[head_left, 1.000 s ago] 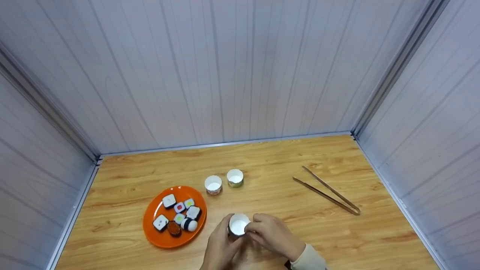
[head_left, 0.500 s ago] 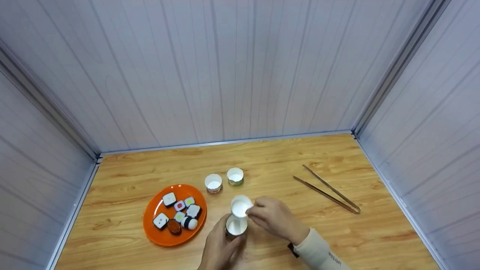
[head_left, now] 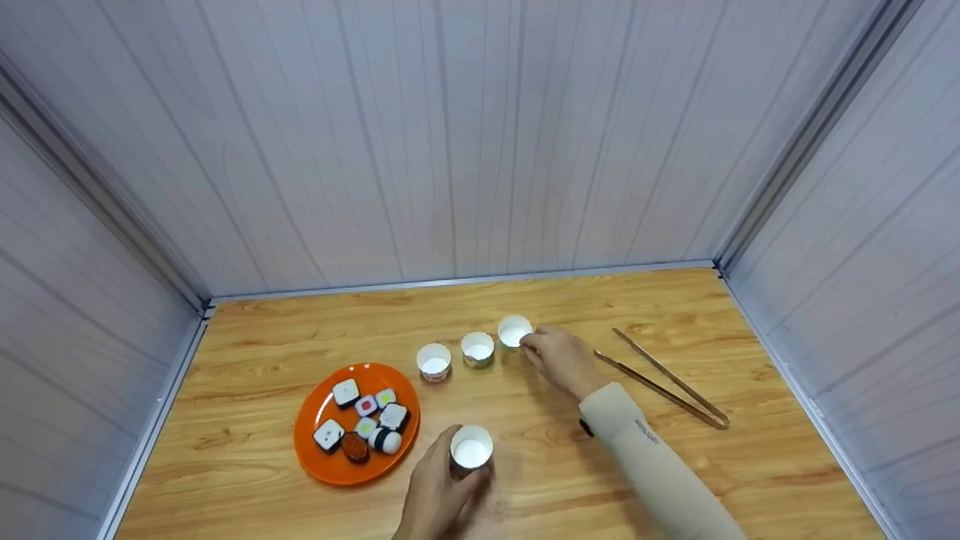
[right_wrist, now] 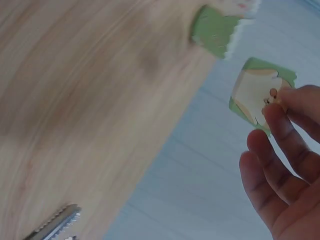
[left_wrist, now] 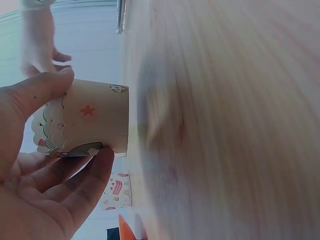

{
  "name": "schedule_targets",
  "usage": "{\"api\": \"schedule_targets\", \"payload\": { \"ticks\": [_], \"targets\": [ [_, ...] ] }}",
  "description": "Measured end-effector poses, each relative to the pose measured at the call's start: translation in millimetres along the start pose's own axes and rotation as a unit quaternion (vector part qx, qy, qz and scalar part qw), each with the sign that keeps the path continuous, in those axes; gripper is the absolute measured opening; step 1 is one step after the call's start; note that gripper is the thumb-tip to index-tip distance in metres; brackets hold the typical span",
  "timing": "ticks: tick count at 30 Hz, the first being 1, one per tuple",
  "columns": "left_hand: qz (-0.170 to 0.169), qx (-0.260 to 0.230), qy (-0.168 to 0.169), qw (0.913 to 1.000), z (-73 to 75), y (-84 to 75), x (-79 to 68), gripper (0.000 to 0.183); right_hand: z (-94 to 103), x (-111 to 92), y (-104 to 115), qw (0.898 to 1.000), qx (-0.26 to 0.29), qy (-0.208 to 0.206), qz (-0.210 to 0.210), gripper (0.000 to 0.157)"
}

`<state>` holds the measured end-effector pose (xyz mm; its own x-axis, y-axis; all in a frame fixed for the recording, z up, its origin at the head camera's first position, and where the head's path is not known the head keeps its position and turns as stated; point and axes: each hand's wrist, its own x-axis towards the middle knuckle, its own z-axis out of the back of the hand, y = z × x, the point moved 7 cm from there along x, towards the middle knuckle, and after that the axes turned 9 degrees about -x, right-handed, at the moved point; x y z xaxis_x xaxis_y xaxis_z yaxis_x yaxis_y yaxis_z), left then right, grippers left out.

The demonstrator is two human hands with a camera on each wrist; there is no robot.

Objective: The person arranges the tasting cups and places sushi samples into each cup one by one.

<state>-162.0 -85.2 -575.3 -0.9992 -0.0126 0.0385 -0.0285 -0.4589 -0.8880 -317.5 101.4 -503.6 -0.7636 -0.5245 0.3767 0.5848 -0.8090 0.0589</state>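
My left hand [head_left: 437, 486] grips a paper baking cup [head_left: 472, 444] at the table's front middle. Layered scalloped rims in the left wrist view show a nested stack, its outer cup [left_wrist: 95, 107] pale with a small red star. Farther back, my right hand [head_left: 561, 360] pinches another baking cup [head_left: 515, 330] by its rim between thumb and index finger. In the right wrist view this cup [right_wrist: 252, 92] is green with a cream animal face, and it is seen against the wall. Two more baking cups, one [head_left: 434, 363] on the left and one [head_left: 478, 350] beside it, stand upright on the table.
An orange plate [head_left: 319, 466] at the left bears several sushi pieces [head_left: 394, 417]. Metal tongs [head_left: 664, 375] lie spread on the wooden table [head_left: 247, 337] at the right, near my right forearm. Pale panel walls [head_left: 480, 150] enclose the table's back and sides.
My right hand has drawn one cup up out of the stack and carried it away and to the right, beside the two standing cups. My left hand stays around the stack.
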Motion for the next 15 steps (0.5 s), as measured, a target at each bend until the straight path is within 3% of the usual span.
{"api": "schedule_targets", "payload": {
  "ticks": [6,15],
  "targets": [
    [0.016,-0.003,0.005,0.9999,0.8,0.9,-0.5,0.07,-30.9,9,-15,0.997,0.009,0.056,-0.051,0.007],
    [0.015,-0.004,0.0,0.9999,2.1,1.7,-1.0,0.07,-50.6,11,-21,0.992,0.013,0.083,-0.096,0.009]
  ]
}}
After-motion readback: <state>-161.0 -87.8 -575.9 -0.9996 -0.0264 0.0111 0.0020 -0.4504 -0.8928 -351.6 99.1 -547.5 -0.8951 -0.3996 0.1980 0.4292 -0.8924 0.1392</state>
